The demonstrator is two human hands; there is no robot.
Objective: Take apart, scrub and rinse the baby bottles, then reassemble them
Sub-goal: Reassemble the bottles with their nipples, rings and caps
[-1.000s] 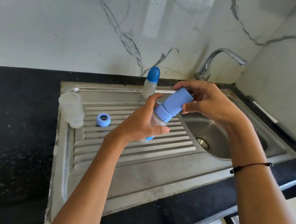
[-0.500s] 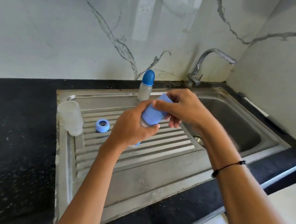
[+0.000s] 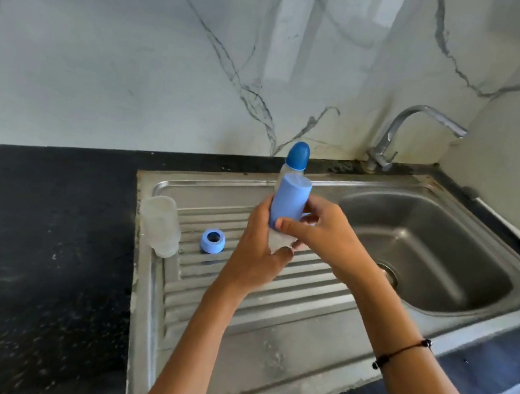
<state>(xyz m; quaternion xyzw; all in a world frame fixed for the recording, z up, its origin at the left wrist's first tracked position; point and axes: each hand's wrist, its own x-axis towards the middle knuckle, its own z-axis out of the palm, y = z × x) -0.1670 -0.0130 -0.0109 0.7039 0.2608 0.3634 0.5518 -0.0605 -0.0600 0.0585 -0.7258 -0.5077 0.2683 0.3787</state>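
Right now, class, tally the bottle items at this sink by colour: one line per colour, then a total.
Light blue: 2, the cap on the held bottle and the ring
Dark blue: 1, the cap on the back bottle
Clear: 3, the held bottle, the back bottle, the cup
Total: 6

A blue-capped bottle [image 3: 288,208] was held upright above the drainboard [image 3: 271,287]; a second capped bottle [image 3: 295,161], a clear body [image 3: 160,225] and a blue ring [image 3: 212,241] stood on it.
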